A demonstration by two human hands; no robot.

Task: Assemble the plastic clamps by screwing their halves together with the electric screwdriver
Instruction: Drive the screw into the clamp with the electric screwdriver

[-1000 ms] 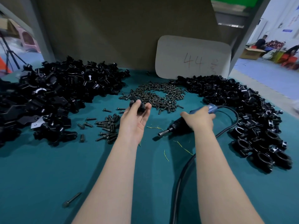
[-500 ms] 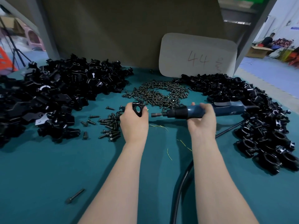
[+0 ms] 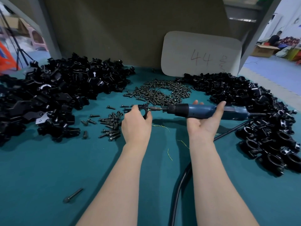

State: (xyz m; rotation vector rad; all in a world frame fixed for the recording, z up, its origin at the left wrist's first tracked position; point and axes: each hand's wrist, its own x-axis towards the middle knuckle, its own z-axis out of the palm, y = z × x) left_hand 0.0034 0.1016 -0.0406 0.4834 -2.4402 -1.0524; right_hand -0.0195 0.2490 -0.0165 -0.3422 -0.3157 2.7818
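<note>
At a teal work table heaped with black parts, the left hand grips a plastic clamp above its middle — the electric screwdriver, lifted a second ago and cradled in the right hand, now meets the screw — fastening looks imminent

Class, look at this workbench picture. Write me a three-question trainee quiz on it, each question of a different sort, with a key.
1. True or false: the right hand holds the screwdriver level, its tip at the clamp.
2. The left hand grips: A) a loose screw B) the clamp C) the cable.
3. Fill in: the card against the back wall reads ___.

Key: 1 true; 2 B; 3 44.
</note>
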